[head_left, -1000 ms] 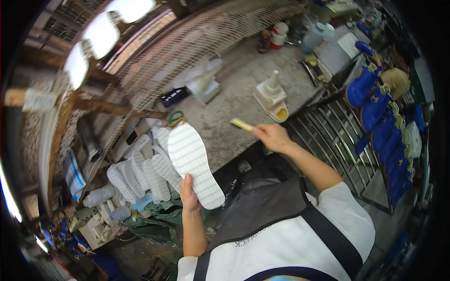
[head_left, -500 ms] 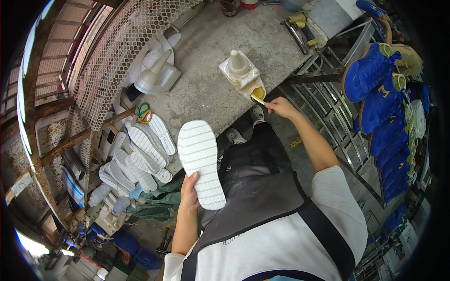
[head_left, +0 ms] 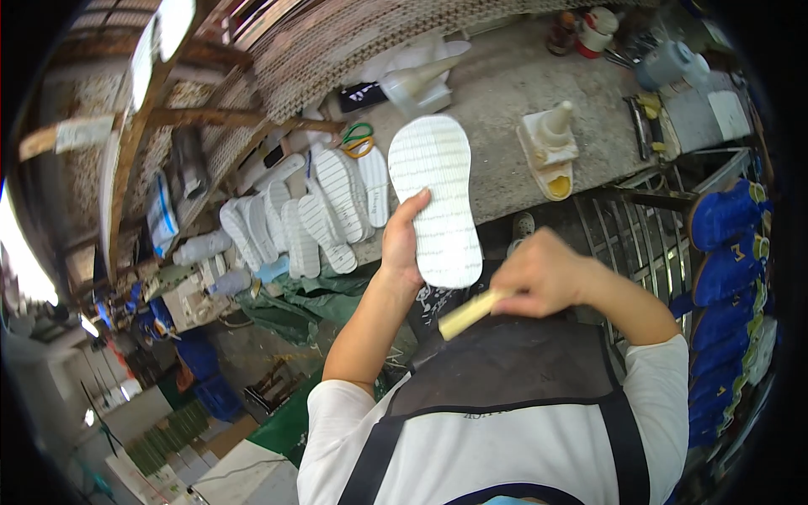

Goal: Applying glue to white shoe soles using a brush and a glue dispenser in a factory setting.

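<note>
My left hand [head_left: 404, 244] grips a white insole [head_left: 433, 189] by its edge, thumb on its face, which has thin grey wavy lines across it. It is raised in front of the bench, heel end toward me. In my right hand [head_left: 543, 273], blurred by motion, is a pale yellow brush [head_left: 471, 314], close to the insole's heel end and over my apron. The bristles cannot be made out. On the bench, a cream holder [head_left: 539, 156] carries a cone-shaped nozzle [head_left: 557, 122] and a small cup of yellow glue [head_left: 558, 187] at its near end.
Several white insoles [head_left: 341, 189] lie piled at the bench's left, beside green-and-orange scissors [head_left: 359, 140]. Another white cone-topped holder [head_left: 421, 84] stands behind. Bottles [head_left: 665, 66] and a red-and-white container [head_left: 596, 32] sit far right. Blue shoes [head_left: 728, 269] hang on a metal rack at right.
My right hand has drawn the brush out of the glue cup and back toward the insole's heel end. My left hand still holds the insole. The view has shifted to the left.
</note>
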`<state>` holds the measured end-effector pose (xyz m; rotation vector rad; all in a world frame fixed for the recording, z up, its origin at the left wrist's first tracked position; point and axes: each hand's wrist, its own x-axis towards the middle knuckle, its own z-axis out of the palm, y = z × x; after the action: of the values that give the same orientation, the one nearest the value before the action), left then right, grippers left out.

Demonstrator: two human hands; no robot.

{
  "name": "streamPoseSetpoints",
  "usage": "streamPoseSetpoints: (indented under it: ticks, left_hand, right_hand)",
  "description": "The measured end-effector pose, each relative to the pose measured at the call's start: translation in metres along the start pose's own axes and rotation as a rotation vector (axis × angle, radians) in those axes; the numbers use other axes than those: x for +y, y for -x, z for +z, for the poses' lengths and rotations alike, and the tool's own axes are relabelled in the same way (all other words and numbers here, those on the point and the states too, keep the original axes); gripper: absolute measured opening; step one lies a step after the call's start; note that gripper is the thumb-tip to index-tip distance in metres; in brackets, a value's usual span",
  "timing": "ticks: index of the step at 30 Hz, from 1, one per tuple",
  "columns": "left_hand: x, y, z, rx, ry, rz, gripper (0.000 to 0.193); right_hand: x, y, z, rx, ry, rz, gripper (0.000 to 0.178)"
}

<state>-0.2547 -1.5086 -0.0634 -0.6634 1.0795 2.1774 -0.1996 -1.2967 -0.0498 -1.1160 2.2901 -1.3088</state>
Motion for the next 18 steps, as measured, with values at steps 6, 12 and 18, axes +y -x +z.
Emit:
streamPoseSetpoints:
  ticks: [6, 12, 18]
  left_hand:
    - [0.019, 0.029, -0.041, -0.188, 0.326, 0.089, 0.042]
    - [0.000, 0.065, -0.104, -0.347, 0.282, 0.040, 0.051]
    - [-0.015, 0.112, -0.158, -0.284, -0.099, 0.175, 0.060]
  right_hand:
    - [-0.012, -0.007, 0.063, 0.066, -0.420, -0.004, 0.021]
    - [0.059, -0.075, -0.013, 0.532, -0.288, 0.347, 0.030]
    - [0.035, -0.105, -0.015, 0.145, 0.273, 0.580, 0.033]
